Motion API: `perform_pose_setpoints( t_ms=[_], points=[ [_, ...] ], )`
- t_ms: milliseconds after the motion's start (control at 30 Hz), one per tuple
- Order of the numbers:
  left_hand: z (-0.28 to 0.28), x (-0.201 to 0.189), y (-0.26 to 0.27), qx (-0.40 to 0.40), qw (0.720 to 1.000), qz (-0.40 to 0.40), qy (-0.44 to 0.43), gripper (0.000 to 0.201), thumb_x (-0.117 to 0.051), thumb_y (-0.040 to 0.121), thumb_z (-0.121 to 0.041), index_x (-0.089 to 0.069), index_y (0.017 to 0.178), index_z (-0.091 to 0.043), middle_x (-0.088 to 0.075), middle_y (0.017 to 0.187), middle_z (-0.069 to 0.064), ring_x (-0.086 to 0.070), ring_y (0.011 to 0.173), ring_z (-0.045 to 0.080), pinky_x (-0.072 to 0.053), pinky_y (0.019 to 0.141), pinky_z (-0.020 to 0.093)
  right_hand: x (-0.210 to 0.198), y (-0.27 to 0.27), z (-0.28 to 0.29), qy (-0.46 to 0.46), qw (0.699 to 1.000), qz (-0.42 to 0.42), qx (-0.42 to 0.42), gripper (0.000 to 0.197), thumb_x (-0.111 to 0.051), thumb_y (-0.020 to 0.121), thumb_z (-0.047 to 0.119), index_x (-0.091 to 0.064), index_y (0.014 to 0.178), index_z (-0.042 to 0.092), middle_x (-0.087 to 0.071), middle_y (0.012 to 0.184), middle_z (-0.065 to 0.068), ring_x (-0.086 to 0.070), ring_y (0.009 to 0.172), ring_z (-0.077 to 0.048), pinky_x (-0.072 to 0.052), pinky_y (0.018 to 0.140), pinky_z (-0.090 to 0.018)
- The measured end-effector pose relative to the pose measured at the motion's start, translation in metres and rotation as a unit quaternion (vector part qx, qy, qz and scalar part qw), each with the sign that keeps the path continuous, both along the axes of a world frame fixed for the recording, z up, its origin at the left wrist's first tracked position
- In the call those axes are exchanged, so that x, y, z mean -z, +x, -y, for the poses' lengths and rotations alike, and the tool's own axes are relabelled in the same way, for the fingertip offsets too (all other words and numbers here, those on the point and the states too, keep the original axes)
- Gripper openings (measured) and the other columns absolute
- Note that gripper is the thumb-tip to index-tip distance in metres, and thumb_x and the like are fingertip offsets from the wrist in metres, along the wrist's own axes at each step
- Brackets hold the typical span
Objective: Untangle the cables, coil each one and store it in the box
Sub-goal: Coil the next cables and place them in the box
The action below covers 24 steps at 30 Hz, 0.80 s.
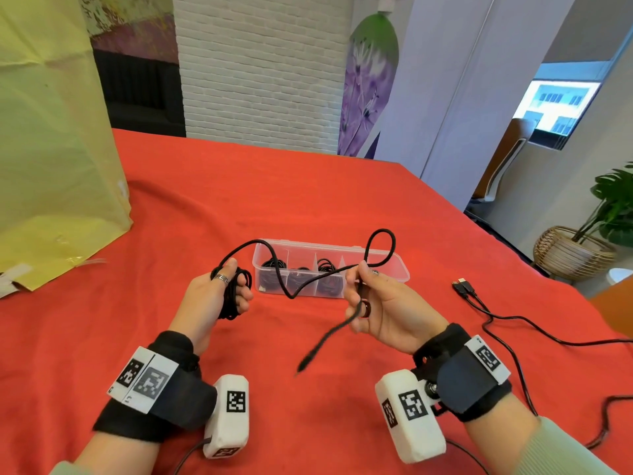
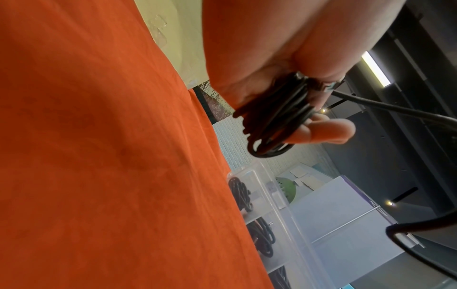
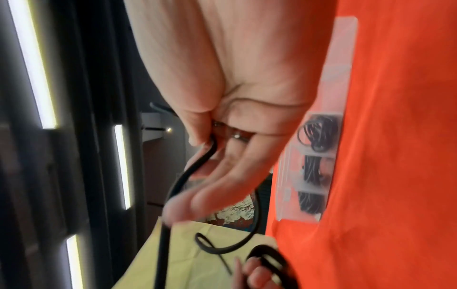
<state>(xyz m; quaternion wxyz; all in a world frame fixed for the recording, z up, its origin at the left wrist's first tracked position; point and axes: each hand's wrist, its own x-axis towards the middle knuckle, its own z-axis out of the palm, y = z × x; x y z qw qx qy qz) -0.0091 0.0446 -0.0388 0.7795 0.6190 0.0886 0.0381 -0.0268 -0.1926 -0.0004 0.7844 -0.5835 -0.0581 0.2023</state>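
My left hand (image 1: 226, 289) holds several loops of a black cable (image 1: 291, 293) wound round its fingers, clear in the left wrist view as a coil (image 2: 274, 125) round the fingers. The loose length runs right to my right hand (image 1: 363, 293), which pinches it (image 3: 207, 148) between thumb and fingers. A loop (image 1: 380, 245) stands above that hand and the free end (image 1: 308, 358) hangs below it, above the cloth. Behind both hands stands the clear plastic box (image 1: 397, 265), with coiled black cables (image 1: 274, 275) in three of its compartments.
A red cloth (image 1: 308, 200) covers the table. Two more black cables (image 1: 486, 310) with plugs lie at the right, trailing off the near right edge. A yellow paper bag (image 1: 51, 166) stands at the left. A wicker planter (image 1: 572, 252) sits beyond the table's right edge.
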Motion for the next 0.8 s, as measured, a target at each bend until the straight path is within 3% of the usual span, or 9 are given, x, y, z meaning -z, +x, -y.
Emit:
perform_pose_setpoints(
  t_ms=[100, 200, 300, 400, 533, 600, 667, 733, 800],
  points=[
    [-0.001, -0.001, -0.001, 0.007, 1.0, 0.002, -0.004, 0.038, -0.048, 0.095, -0.034, -0.054, 0.068, -0.008, -0.057, 0.048, 0.002, -0.048, 0.039, 0.012, -0.043, 0.041, 0.016, 0.005, 0.007, 0.01, -0.163, 0.984, 0.061, 0.042, 0.038, -0.033, 0.098, 0.043, -0.045, 0.072, 0.017, -0.024, 0.051, 0.004, -0.026, 0.041, -0.01, -0.025, 0.044, -0.02],
    [-0.003, -0.004, -0.002, 0.012, 1.0, 0.011, -0.022, 0.037, -0.046, 0.096, -0.031, -0.053, 0.068, -0.008, -0.056, 0.048, 0.001, -0.047, 0.038, 0.01, -0.042, 0.04, 0.016, 0.007, 0.012, 0.032, -0.332, 0.936, 0.098, 0.069, 0.035, -0.035, 0.101, 0.033, -0.047, 0.073, 0.014, -0.023, 0.052, 0.004, -0.022, 0.045, -0.01, -0.022, 0.045, -0.021],
    [-0.009, -0.006, -0.002, -0.004, 0.998, 0.014, -0.057, 0.035, -0.045, 0.096, -0.028, -0.052, 0.07, -0.007, -0.054, 0.049, 0.001, -0.048, 0.039, 0.009, -0.042, 0.04, 0.016, 0.012, 0.018, 0.065, -0.496, 0.851, 0.142, 0.098, 0.029, -0.042, 0.099, 0.022, -0.055, 0.075, 0.013, -0.034, 0.056, 0.004, -0.03, 0.046, -0.009, -0.027, 0.045, -0.018],
    [-0.013, -0.006, -0.001, -0.014, 0.998, 0.011, -0.063, 0.035, -0.045, 0.097, -0.027, -0.052, 0.069, -0.008, -0.055, 0.047, 0.0, -0.048, 0.039, 0.009, -0.042, 0.039, 0.015, 0.013, 0.027, 0.099, -0.607, 0.756, 0.145, 0.196, 0.031, -0.043, 0.098, 0.022, -0.057, 0.07, 0.018, -0.053, 0.06, 0.0, -0.053, 0.059, -0.017, -0.039, 0.058, -0.027],
    [-0.009, -0.009, -0.005, 0.004, 0.999, 0.017, -0.035, 0.037, -0.045, 0.096, -0.03, -0.052, 0.068, -0.008, -0.055, 0.047, 0.0, -0.047, 0.039, 0.01, -0.042, 0.04, 0.016, 0.005, 0.027, 0.106, -0.661, 0.646, 0.197, 0.326, 0.024, -0.045, 0.097, 0.026, -0.061, 0.107, 0.012, -0.062, 0.11, -0.016, -0.052, 0.109, -0.036, -0.041, 0.092, -0.043],
    [-0.002, -0.012, -0.009, 0.035, 0.999, 0.021, 0.002, 0.038, -0.045, 0.096, -0.032, -0.052, 0.067, -0.009, -0.055, 0.048, 0.002, -0.047, 0.039, 0.012, -0.04, 0.04, 0.017, -0.003, 0.015, 0.076, -0.598, 0.669, 0.298, 0.326, 0.036, -0.047, 0.094, 0.034, -0.054, 0.123, 0.015, -0.056, 0.124, -0.01, -0.046, 0.119, -0.029, -0.037, 0.1, -0.042],
    [0.009, -0.013, -0.012, 0.081, 0.996, 0.021, 0.037, 0.038, -0.044, 0.096, -0.033, -0.053, 0.066, -0.01, -0.056, 0.05, 0.003, -0.047, 0.038, 0.013, -0.039, 0.04, 0.017, -0.013, -0.003, 0.028, -0.524, 0.738, 0.356, 0.232, 0.05, -0.046, 0.092, 0.045, -0.043, 0.136, 0.022, -0.048, 0.134, 0.002, -0.038, 0.128, -0.017, -0.032, 0.107, -0.036],
    [0.022, -0.012, -0.017, 0.125, 0.99, 0.027, 0.067, 0.038, -0.042, 0.097, -0.029, -0.054, 0.067, -0.009, -0.057, 0.051, 0.004, -0.048, 0.038, 0.013, -0.038, 0.039, 0.016, -0.013, -0.019, -0.017, -0.47, 0.808, 0.346, 0.084, 0.061, -0.047, 0.09, 0.05, -0.028, 0.144, 0.027, -0.045, 0.139, 0.007, -0.035, 0.131, -0.008, -0.028, 0.111, -0.03],
    [0.029, -0.009, -0.021, 0.157, 0.983, 0.043, 0.086, 0.036, -0.041, 0.098, -0.026, -0.054, 0.068, -0.008, -0.057, 0.052, 0.005, -0.048, 0.039, 0.013, -0.038, 0.04, 0.016, -0.006, -0.026, -0.044, -0.442, 0.843, 0.308, -0.006, 0.062, -0.054, 0.09, 0.042, -0.025, 0.143, 0.028, -0.058, 0.123, 0.005, -0.051, 0.116, -0.005, -0.038, 0.102, -0.026]
  ],
)
